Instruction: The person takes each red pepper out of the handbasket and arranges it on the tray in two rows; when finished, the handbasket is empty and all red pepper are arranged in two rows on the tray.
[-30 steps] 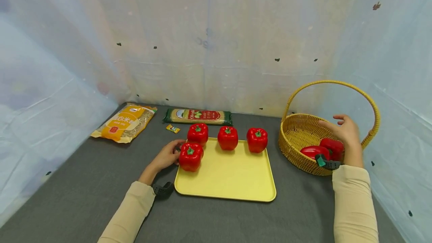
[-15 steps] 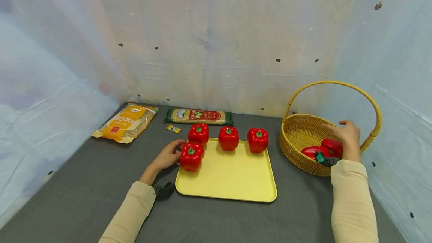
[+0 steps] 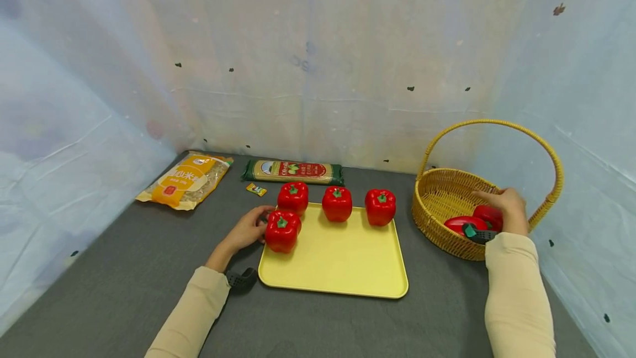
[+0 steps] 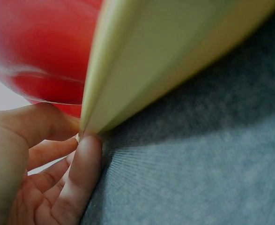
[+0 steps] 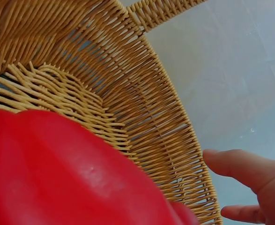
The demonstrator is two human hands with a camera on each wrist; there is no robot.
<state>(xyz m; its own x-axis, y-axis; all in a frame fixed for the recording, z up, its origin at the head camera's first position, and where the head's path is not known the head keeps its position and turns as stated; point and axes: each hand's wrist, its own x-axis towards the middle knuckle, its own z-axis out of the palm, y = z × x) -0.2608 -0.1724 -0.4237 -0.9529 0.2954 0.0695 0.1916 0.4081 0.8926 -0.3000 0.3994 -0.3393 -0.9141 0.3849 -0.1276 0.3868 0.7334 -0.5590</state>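
At the left edge of the yellow tray [image 3: 343, 269], my left hand [image 3: 247, 229] pinches the rim between thumb and fingers, as the left wrist view shows. Beside that hand a red bell pepper [image 3: 282, 232] stands on the tray, with another bell pepper [image 3: 293, 198] behind it. Two more, a middle bell pepper [image 3: 337, 205] and a right bell pepper [image 3: 380, 208], stand along the far edge. My right hand [image 3: 509, 206] hovers over the right side of the wicker basket [image 3: 437, 236], fingers extended near its rim. Inside lie red peppers [image 5: 76, 173], partly hidden by that arm.
A tall hoop handle [image 3: 489, 122] arches over the basket. Behind the tray lie a pasta packet [image 3: 293, 172] and a small yellow sachet [image 3: 256, 189]. A bag of grain [image 3: 186, 181] lies at the back left. Hanging sheets [image 3: 308, 70] enclose the dark table [image 3: 328, 325].
My right hand has come down lower toward the basket, shifting slightly left. My left hand stays at the tray's edge, and the peppers have not moved.
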